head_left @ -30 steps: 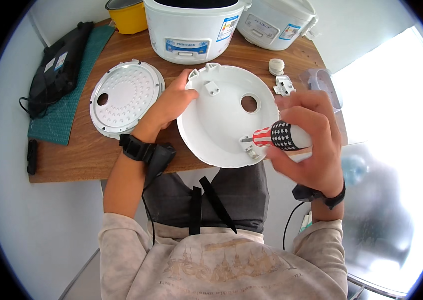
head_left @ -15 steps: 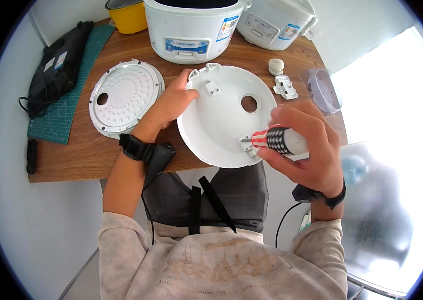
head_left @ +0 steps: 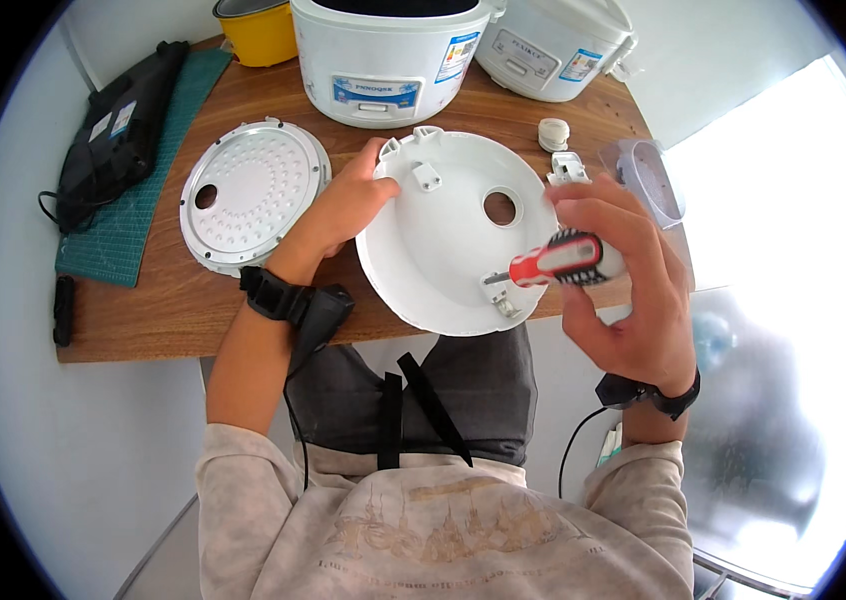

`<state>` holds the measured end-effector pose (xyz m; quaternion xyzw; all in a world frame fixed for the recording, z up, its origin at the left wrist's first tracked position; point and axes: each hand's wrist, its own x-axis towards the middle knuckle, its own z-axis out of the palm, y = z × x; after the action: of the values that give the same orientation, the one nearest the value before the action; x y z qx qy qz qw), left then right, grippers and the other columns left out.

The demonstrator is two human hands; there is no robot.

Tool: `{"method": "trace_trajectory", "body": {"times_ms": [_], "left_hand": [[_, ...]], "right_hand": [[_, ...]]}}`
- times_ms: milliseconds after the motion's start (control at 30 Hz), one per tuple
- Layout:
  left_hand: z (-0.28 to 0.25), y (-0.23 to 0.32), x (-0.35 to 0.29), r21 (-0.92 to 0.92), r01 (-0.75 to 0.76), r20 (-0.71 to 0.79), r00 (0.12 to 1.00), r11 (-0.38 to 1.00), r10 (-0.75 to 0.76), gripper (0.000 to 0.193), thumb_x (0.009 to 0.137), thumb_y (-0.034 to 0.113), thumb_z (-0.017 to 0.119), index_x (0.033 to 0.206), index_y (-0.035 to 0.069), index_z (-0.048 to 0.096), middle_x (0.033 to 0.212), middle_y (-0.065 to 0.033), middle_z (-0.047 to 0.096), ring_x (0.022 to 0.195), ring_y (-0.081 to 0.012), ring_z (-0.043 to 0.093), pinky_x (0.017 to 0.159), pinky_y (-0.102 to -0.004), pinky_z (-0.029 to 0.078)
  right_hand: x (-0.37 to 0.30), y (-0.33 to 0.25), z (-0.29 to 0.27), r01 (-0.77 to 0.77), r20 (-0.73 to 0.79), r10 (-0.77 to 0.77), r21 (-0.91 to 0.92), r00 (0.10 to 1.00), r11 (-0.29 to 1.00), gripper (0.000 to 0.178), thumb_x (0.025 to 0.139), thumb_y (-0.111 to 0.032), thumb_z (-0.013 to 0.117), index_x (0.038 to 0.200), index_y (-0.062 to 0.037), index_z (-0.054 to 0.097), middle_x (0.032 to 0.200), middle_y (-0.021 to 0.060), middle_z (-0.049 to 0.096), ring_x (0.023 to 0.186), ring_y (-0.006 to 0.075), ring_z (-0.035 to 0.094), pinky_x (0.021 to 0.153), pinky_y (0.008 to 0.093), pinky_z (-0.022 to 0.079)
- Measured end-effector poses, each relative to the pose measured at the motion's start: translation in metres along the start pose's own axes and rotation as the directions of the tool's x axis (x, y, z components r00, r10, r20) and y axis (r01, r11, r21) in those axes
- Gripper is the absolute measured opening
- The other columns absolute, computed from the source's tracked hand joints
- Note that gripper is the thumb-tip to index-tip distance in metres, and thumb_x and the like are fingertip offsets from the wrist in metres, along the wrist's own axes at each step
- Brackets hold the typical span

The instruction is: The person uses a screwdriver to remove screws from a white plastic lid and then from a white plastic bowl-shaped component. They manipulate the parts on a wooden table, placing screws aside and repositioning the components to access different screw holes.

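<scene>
My left hand [head_left: 355, 200] grips the upper left rim of a white domed rice cooker lid shell [head_left: 423, 250], its hollow inside facing up. A round hole pierces the shell right of its middle. In my right hand [head_left: 648, 310] is a screwdriver [head_left: 565, 258] with a red, white and black handle, held loosely at the butt between thumb and fingers. Its shaft points left, the tip at a small white bracket [head_left: 503, 302] near the shell's lower right rim. Whether the tip sits in a screw I cannot tell.
A silver perforated inner lid [head_left: 253, 195] lies left of my left hand. Behind the shell stand a lidless white rice cooker [head_left: 373, 65], another cooker [head_left: 543, 55] and a yellow pot [head_left: 263, 38]. Small white parts [head_left: 553, 134] and a clear tray [head_left: 655, 185] lie right; a green mat [head_left: 98, 255] left.
My right fingers have loosened and spread around the screwdriver handle, which has turned to show another side. The hand has shifted slightly right. The left hand and shell stay almost in place.
</scene>
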<state>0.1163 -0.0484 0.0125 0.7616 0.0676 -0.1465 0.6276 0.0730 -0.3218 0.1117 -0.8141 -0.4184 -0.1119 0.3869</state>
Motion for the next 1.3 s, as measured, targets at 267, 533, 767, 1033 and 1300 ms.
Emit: {"method": "trace_trajectory", "body": {"times_ms": [267, 533, 767, 1033, 1300], "left_hand": [[0.001, 0.001, -0.001, 0.006, 0.001, -0.009, 1.000, 1.000, -0.001, 0.069, 0.088, 0.013, 0.057, 0.152, 0.000, 0.032, 0.142, -0.0235, 0.049, 0.125, -0.0292, 0.055, 0.103, -0.0355, 0.045], [-0.001, -0.003, 0.000, 0.016, 0.007, -0.009, 1.000, 1.000, -0.007, 0.069, 0.089, 0.013, 0.057, 0.152, 0.002, 0.032, 0.144, -0.0231, 0.048, 0.126, -0.0286, 0.054, 0.104, -0.0358, 0.044], [-0.001, -0.005, 0.001, -0.001, -0.013, -0.003, 1.000, 1.000, 0.013, 0.068, 0.089, 0.012, 0.056, 0.152, 0.002, 0.033, 0.143, -0.0223, 0.049, 0.126, -0.0294, 0.054, 0.104, -0.0363, 0.044], [0.000, -0.002, 0.000, -0.010, 0.007, -0.012, 1.000, 1.000, -0.007, 0.066, 0.089, 0.011, 0.056, 0.151, 0.003, 0.035, 0.140, -0.0215, 0.052, 0.124, -0.0281, 0.055, 0.103, -0.0355, 0.044], [-0.002, -0.009, 0.005, -0.003, -0.021, -0.014, 1.000, 1.000, 0.021, 0.062, 0.088, 0.010, 0.055, 0.147, 0.003, 0.039, 0.136, -0.0204, 0.054, 0.120, -0.0256, 0.057, 0.100, -0.0342, 0.046]], "right_hand": [[-0.002, 0.001, 0.001, -0.032, -0.003, 0.032, 0.043, 0.999, 0.999, 0.053, 0.071, 0.000, 0.078, 0.120, -0.0037, 0.059, 0.113, 0.0144, 0.065, 0.103, 0.0315, 0.062, 0.084, 0.0379, 0.054], [-0.003, 0.004, 0.000, -0.032, 0.018, 0.032, 0.001, 0.999, 0.999, 0.054, 0.073, -0.001, 0.078, 0.122, -0.0035, 0.057, 0.117, 0.0149, 0.064, 0.094, 0.0291, 0.065, 0.084, 0.0359, 0.054], [-0.004, 0.001, -0.001, -0.106, 0.003, 0.107, 0.130, 0.994, 0.986, 0.053, 0.072, -0.003, 0.078, 0.121, -0.0043, 0.057, 0.113, 0.0118, 0.066, 0.101, 0.0312, 0.063, 0.091, 0.0368, 0.052], [-0.001, 0.000, -0.007, -0.066, 0.017, 0.067, -0.050, 0.998, 0.997, 0.051, 0.072, -0.009, 0.083, 0.117, -0.0048, 0.060, 0.105, 0.0103, 0.068, 0.100, 0.0301, 0.067, 0.083, 0.0364, 0.055], [-0.008, -0.006, 0.003, -0.199, -0.036, 0.196, -0.205, 0.980, 0.958, 0.046, 0.072, -0.012, 0.085, 0.109, -0.0022, 0.061, 0.102, 0.0123, 0.068, 0.088, 0.0290, 0.069, 0.076, 0.0354, 0.056]]}}
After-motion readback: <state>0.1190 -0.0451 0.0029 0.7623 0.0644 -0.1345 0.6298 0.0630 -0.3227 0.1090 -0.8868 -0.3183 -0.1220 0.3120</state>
